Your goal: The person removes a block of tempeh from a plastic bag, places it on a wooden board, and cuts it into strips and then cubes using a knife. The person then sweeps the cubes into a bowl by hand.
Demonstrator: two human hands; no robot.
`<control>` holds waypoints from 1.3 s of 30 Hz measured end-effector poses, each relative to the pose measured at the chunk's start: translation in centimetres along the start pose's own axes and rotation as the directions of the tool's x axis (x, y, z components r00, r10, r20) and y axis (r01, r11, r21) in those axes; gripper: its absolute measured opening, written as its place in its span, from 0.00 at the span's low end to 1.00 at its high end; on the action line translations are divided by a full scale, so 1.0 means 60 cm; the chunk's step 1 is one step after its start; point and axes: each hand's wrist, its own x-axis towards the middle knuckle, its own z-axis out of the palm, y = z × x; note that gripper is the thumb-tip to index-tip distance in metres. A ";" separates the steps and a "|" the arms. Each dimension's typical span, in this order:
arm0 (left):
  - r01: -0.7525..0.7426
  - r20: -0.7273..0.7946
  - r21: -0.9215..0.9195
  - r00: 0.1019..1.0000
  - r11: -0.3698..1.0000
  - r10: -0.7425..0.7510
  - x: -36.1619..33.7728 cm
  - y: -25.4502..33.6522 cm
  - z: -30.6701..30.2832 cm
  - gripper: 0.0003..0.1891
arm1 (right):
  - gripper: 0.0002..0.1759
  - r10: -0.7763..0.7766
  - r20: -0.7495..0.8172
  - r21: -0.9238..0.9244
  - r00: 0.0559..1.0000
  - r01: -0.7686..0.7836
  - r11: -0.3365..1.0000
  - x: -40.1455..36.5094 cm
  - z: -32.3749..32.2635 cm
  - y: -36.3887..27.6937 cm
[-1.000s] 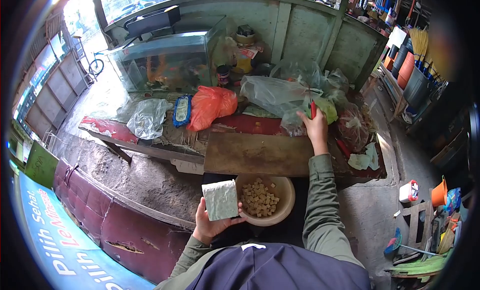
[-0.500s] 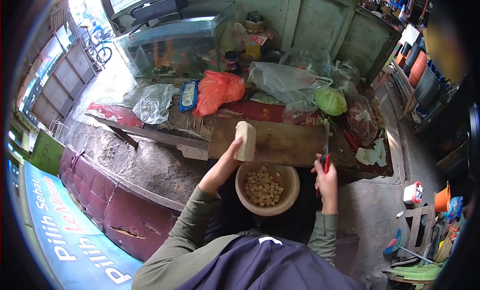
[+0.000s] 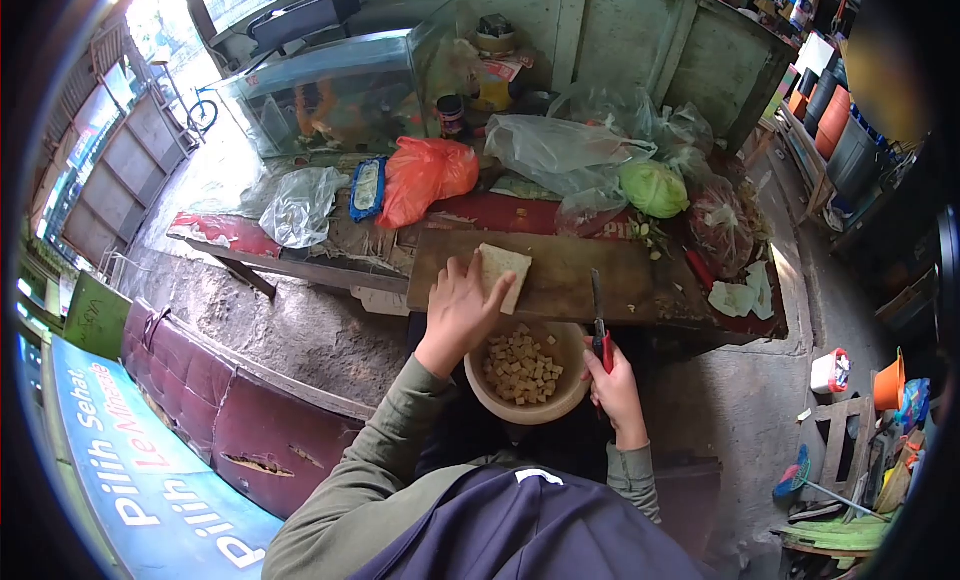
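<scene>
A person's left hand (image 3: 458,310) rests on a pale tofu block (image 3: 503,270) lying flat on a wooden cutting board (image 3: 560,280) at the near edge of the worktop (image 3: 480,216). Its grip is apart, with the fingers spread over the block's left side rather than curled round it. The right hand (image 3: 612,380) has its grip clamped on the red handle of a knife (image 3: 598,325), whose blade points away from the person across the board's near edge, just right of the block. Below that edge, between the two hands, sits a tan bowl (image 3: 520,416) of tofu cubes (image 3: 518,368). Toward the worktop's far edge lie an orange bag (image 3: 425,180), clear plastic bags (image 3: 555,150) and a green cabbage (image 3: 653,188).
</scene>
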 end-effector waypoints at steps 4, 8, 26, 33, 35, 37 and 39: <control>-0.443 0.038 0.144 0.896 0.885 0.443 -0.017 -0.040 -0.011 0.26 | 0.24 0.013 0.004 -0.019 1.000 -0.013 1.000 -0.001 0.015 0.006; -0.187 0.099 -0.415 0.964 0.891 0.248 -0.032 -0.034 -0.051 0.24 | 0.27 -0.020 0.013 0.013 1.000 0.020 1.000 0.003 0.029 0.019; -0.524 -0.004 -0.199 0.845 0.828 0.534 0.070 -0.015 -0.088 0.20 | 0.26 -0.022 0.012 -0.077 1.000 0.023 0.997 -0.023 0.026 0.026; -0.505 0.240 -0.080 0.827 0.860 0.508 0.064 -0.040 -0.080 0.32 | 0.26 -0.005 0.008 -0.069 1.000 0.006 0.998 -0.025 0.020 0.030; -0.530 0.289 -0.104 0.794 0.842 0.535 0.064 -0.046 -0.073 0.38 | 0.26 0.010 0.026 -0.065 1.000 -0.008 0.998 -0.026 0.024 0.026; -0.515 0.432 -0.116 0.744 0.849 0.510 0.074 -0.050 -0.067 0.50 | 0.27 0.025 0.048 -0.063 0.999 -0.022 0.998 -0.029 0.029 0.018; -0.508 0.420 -0.137 0.748 0.850 0.515 0.083 -0.057 -0.045 0.52 | 0.29 0.017 0.087 -0.073 0.996 -0.011 0.997 -0.033 0.034 0.012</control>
